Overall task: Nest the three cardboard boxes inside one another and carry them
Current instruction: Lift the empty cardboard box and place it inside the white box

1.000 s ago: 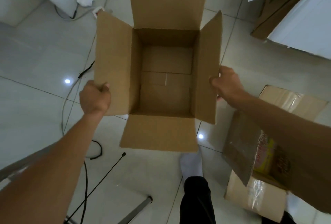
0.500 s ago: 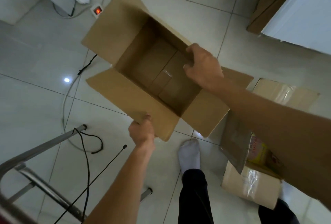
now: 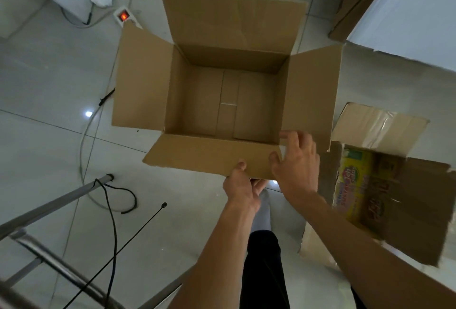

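A plain brown cardboard box (image 3: 227,101) is in the middle of the view with all flaps spread open and nothing inside. My left hand (image 3: 240,185) pinches the edge of its near flap from below. My right hand (image 3: 297,163) grips the near right corner, fingers over the rim and thumb on the flap. A second open cardboard box (image 3: 385,185) with yellow printed lining stands on the floor at the right, tape on its flaps. A further brown cardboard piece (image 3: 355,5) lies at the top right, partly under white sheets.
The floor is pale glossy tile. A power strip (image 3: 122,16) with a lit red switch and cables lie at the upper left. Metal stand legs (image 3: 49,205) and black cables cross the lower left. My socked foot and dark trouser leg (image 3: 264,266) are below the box.
The box has turned from a diagonal tilt to square with me. My right hand left the far wall for the near right corner; my left hand shifted right along the near flap.
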Available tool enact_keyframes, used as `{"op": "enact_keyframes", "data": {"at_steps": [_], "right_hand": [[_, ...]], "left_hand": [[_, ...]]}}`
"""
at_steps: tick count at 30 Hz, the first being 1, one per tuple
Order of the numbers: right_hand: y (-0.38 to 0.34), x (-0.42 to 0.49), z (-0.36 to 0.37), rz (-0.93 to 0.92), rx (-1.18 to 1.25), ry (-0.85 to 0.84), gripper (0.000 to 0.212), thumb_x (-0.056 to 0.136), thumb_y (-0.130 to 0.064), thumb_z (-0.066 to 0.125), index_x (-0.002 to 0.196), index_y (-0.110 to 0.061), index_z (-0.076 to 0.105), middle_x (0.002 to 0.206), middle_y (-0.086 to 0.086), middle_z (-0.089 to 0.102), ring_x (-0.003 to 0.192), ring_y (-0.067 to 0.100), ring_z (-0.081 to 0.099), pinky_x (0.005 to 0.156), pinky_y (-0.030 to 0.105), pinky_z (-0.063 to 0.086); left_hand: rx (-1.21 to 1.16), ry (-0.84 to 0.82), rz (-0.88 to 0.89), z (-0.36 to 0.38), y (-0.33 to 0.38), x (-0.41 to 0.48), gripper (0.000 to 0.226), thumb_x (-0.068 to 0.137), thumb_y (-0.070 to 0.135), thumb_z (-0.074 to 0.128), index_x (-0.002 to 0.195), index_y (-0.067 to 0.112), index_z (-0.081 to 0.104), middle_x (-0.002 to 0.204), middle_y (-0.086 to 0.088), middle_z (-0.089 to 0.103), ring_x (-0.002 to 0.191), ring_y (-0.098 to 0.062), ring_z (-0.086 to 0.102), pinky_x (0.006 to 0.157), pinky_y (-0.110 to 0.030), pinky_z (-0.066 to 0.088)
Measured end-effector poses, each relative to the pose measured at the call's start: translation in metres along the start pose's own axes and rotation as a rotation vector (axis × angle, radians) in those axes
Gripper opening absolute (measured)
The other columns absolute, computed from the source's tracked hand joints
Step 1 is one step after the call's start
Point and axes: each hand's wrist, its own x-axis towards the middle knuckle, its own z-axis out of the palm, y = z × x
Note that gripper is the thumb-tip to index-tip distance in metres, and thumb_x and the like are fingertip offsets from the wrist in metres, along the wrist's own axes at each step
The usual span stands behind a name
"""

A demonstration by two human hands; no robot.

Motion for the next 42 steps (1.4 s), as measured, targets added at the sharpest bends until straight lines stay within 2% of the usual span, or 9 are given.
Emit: {"op": "enact_keyframes", "data": {"at_steps": [5, 8, 10, 14, 18, 24, 32, 37, 42], "right_hand": [[0.024, 0.024, -0.018, 0.105, -0.110, 0.056, 0.056, 0.078, -0.015, 0.060, 0.130, -0.017, 0.037, 0.146, 0.017, 0.031, 0.132, 0.035, 0.035, 0.106, 0.049, 0.033], [0.031, 0.043, -0.026, 0.190, -0.110, 0.015, 0.061, 0.079, -0.013, 0.058, 0.133, -0.017, 0.032, 0.153, 0.019, 0.022, 0.135, 0.038, 0.031, 0.107, 0.052, 0.032], [0.033, 0.054, -0.029, 0.266, -0.014, -0.015, 0.058, 0.080, -0.010, 0.054, 0.133, -0.017, 0.030, 0.144, 0.019, 0.036, 0.121, 0.039, 0.045, 0.094, 0.051, 0.044], [0.033, 0.062, -0.035, 0.452, 0.265, -0.007, 0.051, 0.083, -0.002, 0.046, 0.129, -0.017, 0.031, 0.103, 0.020, 0.060, 0.079, 0.034, 0.056, 0.068, 0.043, 0.051], [0.029, 0.056, -0.032, 0.462, 0.274, 0.008, 0.051, 0.083, 0.000, 0.044, 0.130, -0.014, 0.032, 0.102, 0.023, 0.061, 0.087, 0.040, 0.060, 0.076, 0.050, 0.053], [0.028, 0.058, -0.030, 0.434, 0.302, -0.003, 0.048, 0.083, 0.001, 0.046, 0.128, -0.012, 0.036, 0.092, 0.012, 0.054, 0.080, 0.030, 0.053, 0.072, 0.042, 0.051], [0.031, 0.058, -0.030, 0.419, 0.309, 0.006, 0.049, 0.082, 0.001, 0.046, 0.127, -0.013, 0.036, 0.091, 0.010, 0.052, 0.082, 0.033, 0.057, 0.073, 0.047, 0.054], [0.035, 0.058, -0.031, 0.388, 0.306, -0.003, 0.048, 0.083, 0.003, 0.045, 0.128, -0.011, 0.036, 0.089, 0.009, 0.050, 0.076, 0.029, 0.054, 0.064, 0.037, 0.048], [0.040, 0.057, -0.033, 0.355, 0.307, -0.019, 0.050, 0.083, 0.002, 0.047, 0.130, -0.011, 0.035, 0.078, 0.004, 0.048, 0.070, 0.025, 0.051, 0.064, 0.032, 0.042]], "left_hand": [[0.136, 0.110, 0.081, -0.014, 0.014, 0.007, 0.028, 0.089, 0.025, 0.062, 0.110, 0.007, 0.055, 0.102, -0.016, 0.065, 0.088, -0.032, 0.066, 0.060, -0.039, 0.060], [0.148, 0.259, 0.199, -0.033, 0.050, 0.017, 0.022, 0.088, 0.026, 0.063, 0.102, 0.011, 0.056, 0.104, -0.014, 0.065, 0.091, -0.030, 0.065, 0.073, -0.043, 0.058], [0.064, 0.295, 0.281, -0.043, 0.079, 0.022, 0.014, 0.089, 0.018, 0.062, 0.099, 0.013, 0.054, 0.106, -0.013, 0.065, 0.090, -0.028, 0.064, 0.076, -0.045, 0.057], [0.084, 0.296, 0.415, -0.049, 0.113, 0.026, 0.021, 0.091, 0.015, 0.061, 0.110, 0.015, 0.053, 0.094, -0.007, 0.065, 0.082, -0.021, 0.065, 0.056, -0.036, 0.057], [0.084, 0.321, 0.453, -0.046, 0.120, 0.030, 0.023, 0.090, 0.014, 0.062, 0.112, 0.016, 0.054, 0.087, -0.002, 0.062, 0.077, -0.018, 0.063, 0.049, -0.033, 0.054], [0.084, 0.314, 0.457, -0.051, 0.112, 0.035, 0.018, 0.090, 0.014, 0.062, 0.106, 0.018, 0.054, 0.086, -0.001, 0.062, 0.074, -0.016, 0.063, 0.046, -0.030, 0.052], [0.114, 0.301, 0.471, -0.053, 0.113, 0.039, 0.031, 0.090, 0.016, 0.063, 0.119, 0.014, 0.055, 0.093, -0.003, 0.063, 0.075, -0.016, 0.063, 0.044, -0.029, 0.052], [0.116, 0.308, 0.460, -0.054, 0.112, 0.038, 0.032, 0.089, 0.017, 0.065, 0.119, 0.014, 0.055, 0.104, -0.007, 0.064, 0.078, -0.018, 0.063, 0.052, -0.033, 0.055], [0.122, 0.302, 0.433, -0.050, 0.110, 0.034, 0.033, 0.086, 0.022, 0.069, 0.114, 0.015, 0.053, 0.095, -0.005, 0.064, 0.081, -0.019, 0.064, 0.053, -0.033, 0.056]]}}
